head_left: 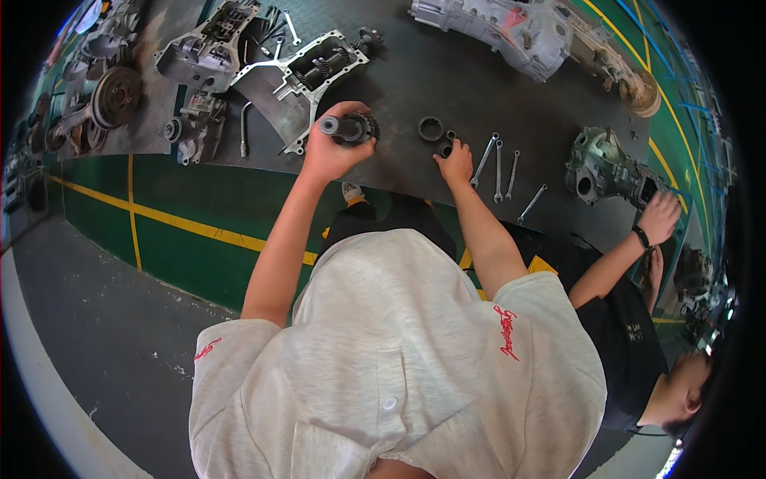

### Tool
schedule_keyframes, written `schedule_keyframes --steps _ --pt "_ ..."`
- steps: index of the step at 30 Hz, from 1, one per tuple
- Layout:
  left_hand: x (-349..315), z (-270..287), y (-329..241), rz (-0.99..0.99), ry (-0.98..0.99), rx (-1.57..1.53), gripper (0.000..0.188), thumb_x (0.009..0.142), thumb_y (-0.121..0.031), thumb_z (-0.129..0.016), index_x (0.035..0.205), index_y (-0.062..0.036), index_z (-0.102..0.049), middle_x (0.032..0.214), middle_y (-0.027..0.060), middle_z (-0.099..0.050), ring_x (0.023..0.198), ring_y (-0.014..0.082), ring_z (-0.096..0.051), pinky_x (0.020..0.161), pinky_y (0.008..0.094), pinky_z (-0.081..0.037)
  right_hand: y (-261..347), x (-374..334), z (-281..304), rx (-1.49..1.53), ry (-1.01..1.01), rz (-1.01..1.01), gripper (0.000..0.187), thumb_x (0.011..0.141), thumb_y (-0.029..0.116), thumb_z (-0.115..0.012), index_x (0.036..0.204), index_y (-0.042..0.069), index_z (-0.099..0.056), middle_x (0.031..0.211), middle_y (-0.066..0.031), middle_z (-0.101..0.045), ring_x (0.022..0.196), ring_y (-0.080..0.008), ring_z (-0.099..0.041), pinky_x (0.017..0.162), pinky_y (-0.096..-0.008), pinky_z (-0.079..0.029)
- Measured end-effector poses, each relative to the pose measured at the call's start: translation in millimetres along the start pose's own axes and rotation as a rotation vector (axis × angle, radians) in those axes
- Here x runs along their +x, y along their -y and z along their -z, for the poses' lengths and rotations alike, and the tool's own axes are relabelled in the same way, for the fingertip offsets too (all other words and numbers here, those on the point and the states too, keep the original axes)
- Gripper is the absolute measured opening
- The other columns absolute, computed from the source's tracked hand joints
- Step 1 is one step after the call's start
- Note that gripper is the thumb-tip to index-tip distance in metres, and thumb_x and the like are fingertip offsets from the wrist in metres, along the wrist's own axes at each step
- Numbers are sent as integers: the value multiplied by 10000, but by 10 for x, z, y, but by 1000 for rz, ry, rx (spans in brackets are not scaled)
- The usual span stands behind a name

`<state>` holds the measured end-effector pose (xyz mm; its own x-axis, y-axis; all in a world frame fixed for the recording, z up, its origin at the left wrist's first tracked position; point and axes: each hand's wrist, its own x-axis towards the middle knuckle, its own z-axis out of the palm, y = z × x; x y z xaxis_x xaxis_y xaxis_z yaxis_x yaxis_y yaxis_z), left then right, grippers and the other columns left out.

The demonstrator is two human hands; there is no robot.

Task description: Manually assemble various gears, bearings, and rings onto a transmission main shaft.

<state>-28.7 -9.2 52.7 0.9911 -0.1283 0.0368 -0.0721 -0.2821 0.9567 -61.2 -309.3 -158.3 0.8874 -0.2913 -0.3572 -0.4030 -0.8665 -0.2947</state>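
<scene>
My left hand is wrapped round a gear shaft, its bare metal end pointing up toward me and dark gear teeth showing at its side. Over the table edge, my right hand pinches a small dark ring at the tabletop. Just beyond those fingertips sits another small ring, and a larger toothed ring lies to its left. Several combination wrenches are spread to the right of this hand. An opened gearbox housing with gears inside lies beyond my left hand.
Gearbox casings and a long-handled tool occupy the left side. A large transmission lies at the far right. Nearer right, a co-worker's hand is by a greenish housing. A brake disc assembly stands far left.
</scene>
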Motion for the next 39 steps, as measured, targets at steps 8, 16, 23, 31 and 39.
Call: schedule_keyframes --steps 8,16,23,31,39 --pt "107 -59 75 -56 -72 -56 471 672 -121 -822 1115 -55 -678 1049 77 -700 955 199 -672 886 334 -534 384 -158 799 417 -279 297 549 725 220 -863 1214 42 -686 1150 -163 -676 1058 -347 -680 918 -421 -547" --pt "54 -61 28 -78 -71 -91 558 671 -163 -847 1167 -42 -622 1020 119 -686 913 215 -678 848 341 -539 2220 -1228 3272 515 -204 1045 547 679 71 -863 1204 55 -711 1123 -98 -695 1019 -227 -680 886 -330 -535" --pt "-23 -65 43 -68 -130 -115 595 645 -220 -871 1140 -59 -584 1033 163 -709 985 348 -707 865 409 -551 2618 -1277 3117 146 67 1128 537 685 101 -851 1202 64 -710 1159 -119 -683 1042 -311 -679 913 -379 -538" --pt "-16 -154 226 -361 -276 65 557 667 -313 -845 1120 -63 -638 1032 148 -712 1014 343 -696 884 444 -546 2371 -1064 2500 74 145 1065 561 666 140 -903 1174 30 -691 1134 -143 -675 1054 -318 -674 921 -398 -533" --pt "-8 -319 327 -264 -251 -63 562 617 -320 -819 1116 -91 -698 1018 141 -728 971 379 -692 871 473 -544 2067 -834 2067 141 -38 1054 574 687 175 -936 1166 7 -667 1143 -129 -658 1082 -285 -651 970 -399 -509"
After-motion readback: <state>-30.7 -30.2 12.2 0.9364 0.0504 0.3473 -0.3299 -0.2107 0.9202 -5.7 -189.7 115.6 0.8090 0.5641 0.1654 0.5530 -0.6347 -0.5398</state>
